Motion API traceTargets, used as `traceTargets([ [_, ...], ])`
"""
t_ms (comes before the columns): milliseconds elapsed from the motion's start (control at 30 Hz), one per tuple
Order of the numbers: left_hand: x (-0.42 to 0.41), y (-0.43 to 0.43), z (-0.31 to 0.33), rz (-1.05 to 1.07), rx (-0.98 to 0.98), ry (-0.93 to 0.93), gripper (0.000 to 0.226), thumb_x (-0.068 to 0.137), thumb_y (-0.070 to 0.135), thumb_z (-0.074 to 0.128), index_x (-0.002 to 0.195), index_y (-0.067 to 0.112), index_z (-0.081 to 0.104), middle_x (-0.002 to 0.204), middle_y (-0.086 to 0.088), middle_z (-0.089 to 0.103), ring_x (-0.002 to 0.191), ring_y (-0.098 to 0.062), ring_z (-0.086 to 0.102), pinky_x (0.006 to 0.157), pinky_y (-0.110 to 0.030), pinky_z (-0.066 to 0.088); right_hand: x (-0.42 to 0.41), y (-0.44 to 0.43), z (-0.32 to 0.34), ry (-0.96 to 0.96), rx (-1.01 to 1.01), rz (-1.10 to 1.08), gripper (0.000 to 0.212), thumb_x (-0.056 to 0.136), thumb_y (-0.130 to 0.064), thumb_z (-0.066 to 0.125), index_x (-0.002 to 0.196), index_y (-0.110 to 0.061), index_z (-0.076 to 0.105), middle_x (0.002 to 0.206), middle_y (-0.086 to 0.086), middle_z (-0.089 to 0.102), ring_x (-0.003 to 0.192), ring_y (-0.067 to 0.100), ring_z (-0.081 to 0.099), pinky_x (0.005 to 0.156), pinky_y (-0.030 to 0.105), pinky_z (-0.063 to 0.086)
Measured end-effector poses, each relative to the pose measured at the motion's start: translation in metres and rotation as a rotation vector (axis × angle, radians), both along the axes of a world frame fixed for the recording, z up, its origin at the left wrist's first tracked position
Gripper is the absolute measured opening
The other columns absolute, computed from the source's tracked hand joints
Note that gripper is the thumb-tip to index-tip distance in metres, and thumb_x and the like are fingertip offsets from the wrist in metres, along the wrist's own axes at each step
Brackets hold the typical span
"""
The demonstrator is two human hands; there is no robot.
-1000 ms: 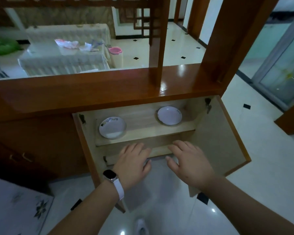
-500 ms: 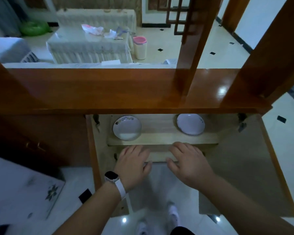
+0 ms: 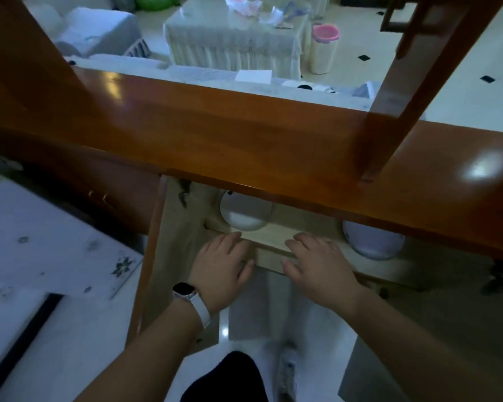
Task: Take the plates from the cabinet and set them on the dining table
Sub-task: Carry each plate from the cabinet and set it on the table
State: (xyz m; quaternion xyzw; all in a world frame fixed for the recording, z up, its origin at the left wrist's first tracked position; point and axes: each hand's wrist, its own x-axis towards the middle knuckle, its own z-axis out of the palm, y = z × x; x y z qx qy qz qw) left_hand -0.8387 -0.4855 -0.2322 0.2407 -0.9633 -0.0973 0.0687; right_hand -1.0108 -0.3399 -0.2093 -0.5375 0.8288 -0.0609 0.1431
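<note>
Two white plates lie on the pale upper shelf of the open cabinet [image 3: 183, 236]. The left plate [image 3: 244, 216] and the right plate [image 3: 372, 242] are each half hidden under the brown cabinet top [image 3: 244, 134]. My left hand [image 3: 221, 265], with a watch on a white strap at the wrist, is spread flat at the shelf's front edge just below the left plate. My right hand [image 3: 314, 265] is spread flat beside it, left of the right plate. Neither hand touches a plate.
Both cabinet doors stand open: the left door [image 3: 148, 256] edge-on, the right door [image 3: 418, 343] low at the right. A wooden post [image 3: 413, 82] rises from the cabinet top. Beyond it stand a cloth-covered table [image 3: 233, 39] and a pink-rimmed bin [image 3: 324, 47]. A white patterned surface [image 3: 41, 250] lies at left.
My view has moved closer and tilted down, so the cabinet top now hides the far halves of both plates. Both hands have reached forward to the shelf's front edge.
</note>
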Motion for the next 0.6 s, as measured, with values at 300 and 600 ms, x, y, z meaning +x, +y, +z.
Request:
traceTargets([
  [300,-0.028,-0.028,-0.09,0.262,0.187,-0.046,0.042,0.084,0.038,0.052,0.118,0.015,0.062,0.121,-0.012,0.063,0.097,-0.034,0.062,0.078,-0.041,0.052,-0.027,-0.048,-0.063,-0.055,0.072,0.042,0.05,0.091,-0.051,0.037,0.12,-0.018,0.062,0.124,0.005,0.06,0.11,0.028,0.056,0.088,0.04,0.046],
  [600,-0.059,-0.078,-0.201,0.547,0.645,0.081,0.056,0.083,0.044,0.046,0.126,0.01,0.057,0.123,-0.017,0.06,0.109,-0.035,0.057,0.092,-0.045,0.048,-0.052,-0.099,-0.162,-0.206,0.069,-0.144,0.05,0.093,-0.046,0.049,0.132,-0.014,0.052,0.127,0.011,0.056,0.114,0.031,0.053,0.089,0.041,0.048],
])
